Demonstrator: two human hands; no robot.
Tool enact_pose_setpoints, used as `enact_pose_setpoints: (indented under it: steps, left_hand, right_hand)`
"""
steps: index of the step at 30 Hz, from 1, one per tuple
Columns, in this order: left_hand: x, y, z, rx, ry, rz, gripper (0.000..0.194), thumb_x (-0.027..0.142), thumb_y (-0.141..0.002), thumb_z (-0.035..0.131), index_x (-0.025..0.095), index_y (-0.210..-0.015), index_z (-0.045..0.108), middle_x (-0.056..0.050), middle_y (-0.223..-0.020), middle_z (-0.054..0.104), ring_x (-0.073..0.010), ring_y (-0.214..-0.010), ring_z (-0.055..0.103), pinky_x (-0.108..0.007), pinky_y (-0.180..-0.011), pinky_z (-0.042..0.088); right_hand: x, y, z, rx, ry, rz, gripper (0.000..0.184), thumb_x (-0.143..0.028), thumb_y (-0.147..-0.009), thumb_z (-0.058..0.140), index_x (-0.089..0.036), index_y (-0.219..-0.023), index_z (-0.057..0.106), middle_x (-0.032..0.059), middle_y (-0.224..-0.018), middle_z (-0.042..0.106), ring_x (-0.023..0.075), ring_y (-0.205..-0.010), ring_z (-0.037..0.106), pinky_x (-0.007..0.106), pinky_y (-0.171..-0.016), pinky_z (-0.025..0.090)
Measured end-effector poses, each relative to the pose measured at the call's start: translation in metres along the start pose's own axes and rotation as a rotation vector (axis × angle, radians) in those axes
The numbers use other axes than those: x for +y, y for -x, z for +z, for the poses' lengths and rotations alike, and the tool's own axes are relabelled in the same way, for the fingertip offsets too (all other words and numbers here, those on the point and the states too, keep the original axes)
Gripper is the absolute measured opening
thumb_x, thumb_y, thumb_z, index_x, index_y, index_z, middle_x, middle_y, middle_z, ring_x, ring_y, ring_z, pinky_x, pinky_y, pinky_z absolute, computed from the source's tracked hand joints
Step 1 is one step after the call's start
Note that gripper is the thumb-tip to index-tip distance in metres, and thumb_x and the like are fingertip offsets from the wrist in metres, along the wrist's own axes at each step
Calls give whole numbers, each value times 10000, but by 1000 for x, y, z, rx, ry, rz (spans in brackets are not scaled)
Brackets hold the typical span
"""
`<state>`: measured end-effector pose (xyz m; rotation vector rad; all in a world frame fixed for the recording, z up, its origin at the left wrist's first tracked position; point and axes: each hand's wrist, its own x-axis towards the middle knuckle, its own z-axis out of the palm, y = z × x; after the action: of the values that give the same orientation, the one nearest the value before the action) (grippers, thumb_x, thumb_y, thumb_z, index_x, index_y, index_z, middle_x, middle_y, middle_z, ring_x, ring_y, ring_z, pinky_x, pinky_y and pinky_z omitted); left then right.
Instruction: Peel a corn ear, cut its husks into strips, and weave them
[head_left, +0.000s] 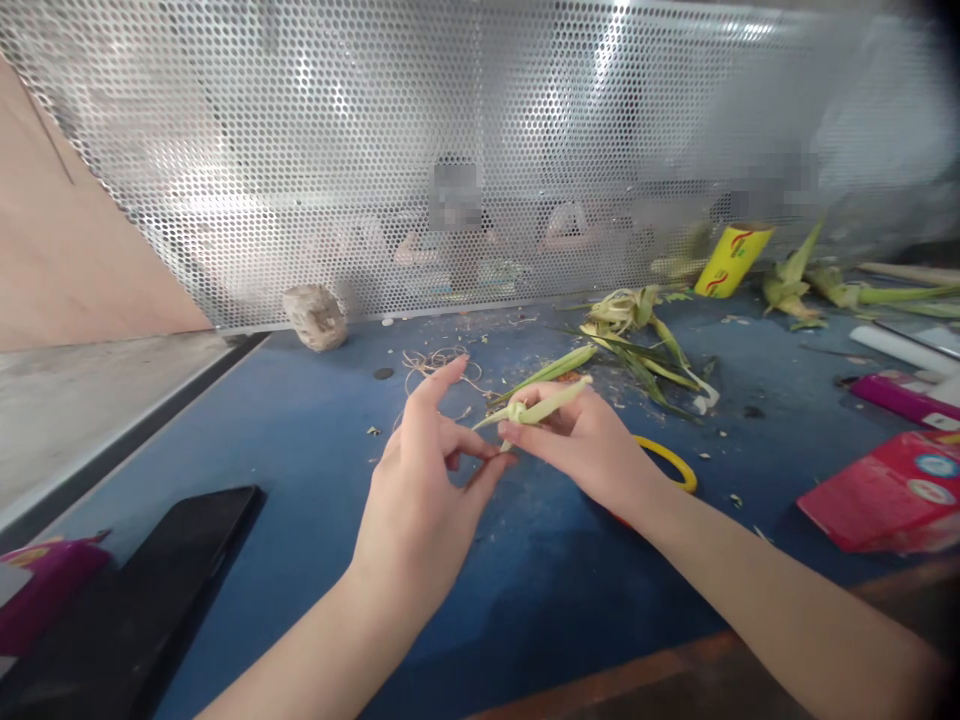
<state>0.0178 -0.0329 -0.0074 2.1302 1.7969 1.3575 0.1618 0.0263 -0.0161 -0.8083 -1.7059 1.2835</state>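
My right hand (581, 435) pinches a pale green husk strip (553, 402) between thumb and fingers, above the blue table. A small knot or fold shows in the strip, and its tip points up to the right. My left hand (424, 470) holds the strip's lower end between thumb and a bent finger, with the index finger raised. Behind my hands lie a tangle of thin string (435, 368) and a pile of green husk leaves (630, 330). A yellow ring-shaped handle (671, 460) shows partly from under my right wrist; the rest is hidden.
A black phone (150, 590) lies at the left beside a purple packet (52, 590). On the right are a red box (889, 495) and a purple object (904, 400). A stone-like lump (316, 315) and a yellow tube (731, 262) stand before the perforated metal panel (375, 130).
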Motion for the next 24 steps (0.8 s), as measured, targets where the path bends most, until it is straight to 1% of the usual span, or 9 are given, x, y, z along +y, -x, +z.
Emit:
enact_pose_setpoints:
  steps: [6,9,12,15,17,18,19,21,24]
  left_hand:
    - [4,0,-1,-44,121,-99,704,243,-657,709,262,-1260,345,67,-610,629,-136,-536,529,-262,-549,425]
    - [4,1,-1,-71,166,-74,689,253,-655,711,276,-1242,350,74,-594,610,-138,-540,533,-264,-546,425]
    - [5,1,-3,-84,135,-8,615,287,-691,682,256,-1210,355,72,-585,556,-143,-583,538,-278,-600,444]
    - [5,0,-8,31,131,73,381,247,-748,615,239,-1078,425,32,-690,524,-146,-674,546,-311,-713,446]
    - [4,-4,-11,105,202,101,340,188,-763,586,240,-1058,425,10,-779,533,-147,-736,547,-325,-783,433]
    - [3,-6,-12,100,264,101,369,168,-767,578,242,-1088,412,6,-804,547,-148,-757,549,-326,-799,431]
    - [3,-8,-13,57,340,88,409,159,-772,573,244,-1130,393,5,-816,567,-148,-766,557,-323,-799,436]
    - [2,-11,-14,-114,516,29,474,170,-787,560,237,-1211,358,0,-814,607,-150,-762,582,-311,-765,464]
    - [1,-14,-14,-317,701,-112,580,213,-796,560,226,-1315,299,-14,-812,645,-160,-765,612,-292,-697,499]
  right_hand:
    - [2,-1,-3,12,-138,23,183,-346,-732,644,-183,-771,571,-7,-710,589,116,-691,552,245,-637,432]
    - [1,-2,-6,-23,-160,19,179,-331,-718,663,-185,-761,568,-5,-719,592,120,-708,566,247,-656,448]
    - [-2,-2,-8,-81,-76,-10,150,-311,-738,647,-194,-773,559,-25,-673,555,109,-660,551,234,-604,442]
    - [-5,1,-9,-131,57,-115,107,-264,-753,633,-200,-786,554,-20,-710,558,112,-682,548,242,-629,452]
    - [-6,3,-9,-148,88,-187,152,-224,-751,636,-212,-871,543,-8,-788,581,123,-748,566,261,-696,469]
    - [-6,5,-8,-164,79,-203,222,-208,-751,638,-222,-941,522,-6,-816,590,127,-775,577,272,-726,475]
    - [-5,6,-8,-186,58,-206,309,-197,-750,642,-233,-1015,487,-7,-833,599,131,-794,588,282,-747,480]
    - [-3,7,-7,-241,-1,-190,477,-182,-744,654,-251,-1142,400,-8,-849,615,135,-814,605,297,-771,489]
    - [-1,8,-6,-322,-83,-136,618,-161,-757,642,-269,-1261,300,0,-893,626,129,-823,618,304,-778,504]
